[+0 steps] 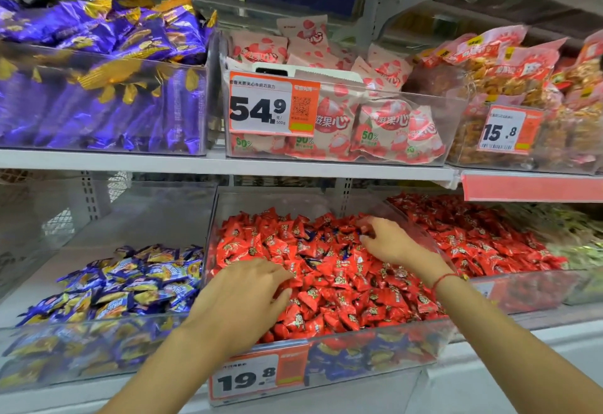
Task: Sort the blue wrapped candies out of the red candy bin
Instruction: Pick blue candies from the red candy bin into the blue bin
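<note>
**A:** Head view, lower centre of the frame: where are the hands?

**B:** Both are in the red candy bin point(385, 332), a clear box heaped with red wrapped candies point(342, 286). The left hand point(243, 299) lies at the near left of the heap, palm down, fingers loosely bent and resting on the red wrappers. I cannot tell whether it has anything under them.

**A:** And the other?

**B:** The right hand point(388, 240) reaches further back, toward the centre right of the bin. Its fingertips point(365, 234) are drawn narrow into the pile, next to a dark blue wrapper. Whether they actually pinch it is not clear. A red string bracelet point(440, 280) sits on that wrist.

**A:** The blue wrapped candies?

**B:** Several blue wrapped candies point(321, 240) peek out among the red ones in the middle of the heap, between the two hands. More show through the bin's front wall, low down beside the price tag point(257, 377) reading 19.8.

**A:** Neighbours?

**B:** At lower left, a bin of blue and yellow candies point(130, 283). At right, another red candy bin point(489, 237). Upper shelf: purple packets point(98, 64), pink packets point(375, 120).
</note>
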A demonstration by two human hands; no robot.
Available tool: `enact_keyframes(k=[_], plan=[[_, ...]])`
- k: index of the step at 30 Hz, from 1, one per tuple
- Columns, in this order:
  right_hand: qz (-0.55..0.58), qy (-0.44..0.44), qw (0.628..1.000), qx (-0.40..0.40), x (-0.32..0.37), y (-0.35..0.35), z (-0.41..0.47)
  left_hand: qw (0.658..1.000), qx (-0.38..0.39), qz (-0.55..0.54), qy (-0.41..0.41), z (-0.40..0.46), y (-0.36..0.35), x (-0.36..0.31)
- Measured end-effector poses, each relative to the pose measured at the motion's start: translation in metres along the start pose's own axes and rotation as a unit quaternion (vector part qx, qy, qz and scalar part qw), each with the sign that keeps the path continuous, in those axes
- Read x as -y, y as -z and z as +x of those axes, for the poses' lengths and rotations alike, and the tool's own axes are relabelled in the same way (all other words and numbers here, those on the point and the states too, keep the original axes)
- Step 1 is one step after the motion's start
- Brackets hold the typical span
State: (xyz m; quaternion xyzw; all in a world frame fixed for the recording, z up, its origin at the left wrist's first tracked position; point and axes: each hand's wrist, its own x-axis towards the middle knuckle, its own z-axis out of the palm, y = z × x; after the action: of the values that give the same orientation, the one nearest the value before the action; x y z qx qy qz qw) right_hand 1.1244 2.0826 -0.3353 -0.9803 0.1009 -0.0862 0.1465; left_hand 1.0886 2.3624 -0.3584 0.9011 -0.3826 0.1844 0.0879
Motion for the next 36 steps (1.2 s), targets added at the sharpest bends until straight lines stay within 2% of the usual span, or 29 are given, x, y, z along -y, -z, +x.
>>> enact_keyframes(k=[4, 6, 8, 11, 15, 18, 21, 25, 28, 30, 32, 34, 36], plan=[[-0.087, -0.066, 0.989, 0.097, 0.006, -0.027, 0.037, 0.999, -0.015, 0.044, 0.008, 0.002, -0.005, 0.005], [-0.114, -0.085, 0.986, 0.086, 0.01, -0.038, 0.044, 0.999, -0.006, 0.038, 0.003, 0.002, -0.006, 0.006], [-0.093, -0.071, 0.992, 0.047, 0.014, -0.04, 0.047, 0.999, -0.006, 0.035, 0.001, 0.002, -0.007, 0.005], [-0.039, -0.02, 0.998, 0.044, 0.017, -0.033, 0.04, 0.999, 0.005, 0.037, 0.02, 0.001, -0.005, 0.003], [0.051, 0.104, 0.993, 0.023, 0.019, -0.025, 0.01, 0.999, -0.017, 0.033, 0.033, 0.0, 0.0, -0.002], [0.136, 0.177, 0.973, 0.064, 0.026, -0.01, -0.017, 0.999, 0.024, 0.018, 0.039, 0.001, 0.002, -0.003], [0.154, 0.225, 0.954, 0.125, 0.036, 0.001, -0.036, 0.998, 0.036, 0.028, 0.046, 0.004, 0.005, -0.003], [0.129, 0.237, 0.947, 0.173, 0.043, 0.016, -0.051, 0.998, 0.022, 0.022, 0.046, 0.005, 0.004, -0.001], [0.03, 0.249, 0.955, 0.157, 0.04, 0.03, -0.057, 0.999, 0.009, 0.008, 0.04, 0.004, -0.003, 0.003], [0.009, 0.23, 0.962, 0.148, 0.035, 0.035, -0.061, 0.999, 0.016, 0.018, 0.032, 0.005, -0.006, 0.007], [0.066, 0.198, 0.968, 0.141, 0.031, 0.033, -0.068, 1.0, -0.009, 0.008, 0.009, 0.007, 0.0, 0.003], [0.126, 0.173, 0.97, 0.115, 0.032, 0.02, -0.077, 0.999, 0.005, -0.037, -0.033, 0.009, -0.002, -0.002], [0.176, 0.163, 0.966, 0.094, 0.037, 0.004, -0.086, 0.994, 0.043, -0.091, -0.036, 0.011, -0.006, -0.007]])
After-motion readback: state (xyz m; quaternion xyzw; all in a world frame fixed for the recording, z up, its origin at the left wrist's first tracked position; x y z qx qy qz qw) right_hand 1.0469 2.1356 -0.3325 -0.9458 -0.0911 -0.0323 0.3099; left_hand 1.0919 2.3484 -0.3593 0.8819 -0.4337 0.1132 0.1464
